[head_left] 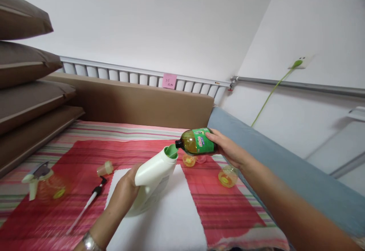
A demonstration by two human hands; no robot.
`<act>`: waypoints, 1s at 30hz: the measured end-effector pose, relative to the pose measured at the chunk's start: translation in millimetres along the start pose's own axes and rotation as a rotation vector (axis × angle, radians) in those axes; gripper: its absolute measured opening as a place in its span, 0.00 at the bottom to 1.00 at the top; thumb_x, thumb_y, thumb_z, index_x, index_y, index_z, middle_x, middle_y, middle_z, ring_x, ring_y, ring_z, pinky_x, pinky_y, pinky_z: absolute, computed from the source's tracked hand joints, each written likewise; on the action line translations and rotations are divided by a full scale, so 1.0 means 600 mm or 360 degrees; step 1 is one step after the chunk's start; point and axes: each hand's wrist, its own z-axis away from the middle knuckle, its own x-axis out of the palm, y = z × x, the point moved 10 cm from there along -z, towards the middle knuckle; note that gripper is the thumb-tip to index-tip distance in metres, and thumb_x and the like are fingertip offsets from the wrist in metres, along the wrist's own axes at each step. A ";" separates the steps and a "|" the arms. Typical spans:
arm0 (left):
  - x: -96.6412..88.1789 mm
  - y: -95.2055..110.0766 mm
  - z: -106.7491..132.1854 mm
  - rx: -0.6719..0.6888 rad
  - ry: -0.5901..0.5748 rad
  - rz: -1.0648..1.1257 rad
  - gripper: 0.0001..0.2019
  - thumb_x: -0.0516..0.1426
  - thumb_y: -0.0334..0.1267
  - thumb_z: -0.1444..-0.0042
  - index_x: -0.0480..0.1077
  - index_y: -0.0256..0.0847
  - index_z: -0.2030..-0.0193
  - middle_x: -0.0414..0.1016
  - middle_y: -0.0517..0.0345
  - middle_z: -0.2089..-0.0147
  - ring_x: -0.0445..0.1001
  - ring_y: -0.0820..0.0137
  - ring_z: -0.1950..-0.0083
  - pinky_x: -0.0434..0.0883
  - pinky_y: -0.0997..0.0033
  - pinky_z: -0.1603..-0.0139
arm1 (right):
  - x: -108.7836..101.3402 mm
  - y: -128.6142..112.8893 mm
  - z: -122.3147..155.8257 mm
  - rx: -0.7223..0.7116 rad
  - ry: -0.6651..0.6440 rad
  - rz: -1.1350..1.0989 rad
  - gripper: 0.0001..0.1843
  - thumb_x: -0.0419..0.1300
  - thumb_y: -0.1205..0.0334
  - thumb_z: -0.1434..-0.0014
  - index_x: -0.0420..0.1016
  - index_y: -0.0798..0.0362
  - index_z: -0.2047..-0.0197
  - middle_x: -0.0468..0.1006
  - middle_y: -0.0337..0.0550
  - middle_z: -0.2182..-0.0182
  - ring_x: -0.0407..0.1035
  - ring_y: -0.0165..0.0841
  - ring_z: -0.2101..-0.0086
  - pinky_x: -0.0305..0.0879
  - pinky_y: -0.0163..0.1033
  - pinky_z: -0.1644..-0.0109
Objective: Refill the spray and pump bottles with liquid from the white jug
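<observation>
My left hand [128, 188] is wrapped round the handle of a white plastic jug [155, 171], which leans with its mouth up to the right. A green insert or liquid [171, 151] shows in that mouth; I cannot tell which. In my right hand [224, 146] is an amber bottle [199, 141] with a green label. It lies almost level, its black neck at the rim of the jug. Yellowish liquid shows through the bottle's wall. Whether any is flowing cannot be made out. Under the jug lies a white cloth or sheet [179, 224].
On the red plastic sheet [228, 209] lie a pump dispenser top [94, 196], a spray bottle [48, 186] and a small tan-capped container [105, 168]. Clear containers with yellow parts, one at the right [227, 177], stand beyond. Brown cushions [31, 95] are stacked at left.
</observation>
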 end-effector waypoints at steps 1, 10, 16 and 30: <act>0.000 0.000 0.000 -0.0005 -0.0004 0.0004 0.22 0.51 0.31 0.48 0.64 0.43 0.45 0.76 0.52 0.51 0.75 0.63 0.51 0.69 0.68 0.52 | 0.000 -0.001 0.000 -0.0003 -0.0001 0.0006 0.25 0.58 0.46 0.44 0.65 0.46 0.46 0.75 0.44 0.52 0.71 0.36 0.58 0.69 0.34 0.67; 0.000 0.001 0.001 -0.0004 -0.0018 -0.0003 0.22 0.50 0.30 0.48 0.64 0.42 0.45 0.76 0.50 0.52 0.75 0.62 0.52 0.70 0.65 0.52 | 0.003 -0.020 -0.001 -0.0033 0.0006 0.0076 0.25 0.59 0.46 0.45 0.65 0.46 0.47 0.72 0.44 0.48 0.70 0.40 0.53 0.72 0.39 0.62; 0.000 0.000 0.001 -0.0001 -0.0015 -0.0014 0.22 0.50 0.31 0.48 0.64 0.42 0.45 0.76 0.49 0.51 0.75 0.62 0.51 0.70 0.65 0.52 | -0.001 -0.031 -0.002 -0.0050 0.0058 0.0185 0.26 0.60 0.46 0.47 0.65 0.46 0.47 0.72 0.46 0.49 0.70 0.40 0.54 0.71 0.39 0.63; 0.001 -0.006 0.001 0.0005 -0.0023 -0.0003 0.22 0.51 0.31 0.48 0.64 0.43 0.45 0.76 0.50 0.50 0.75 0.63 0.51 0.70 0.67 0.53 | 0.005 -0.064 -0.001 -0.0126 0.0052 0.0370 0.30 0.62 0.46 0.49 0.63 0.46 0.45 0.70 0.46 0.46 0.66 0.44 0.49 0.70 0.44 0.54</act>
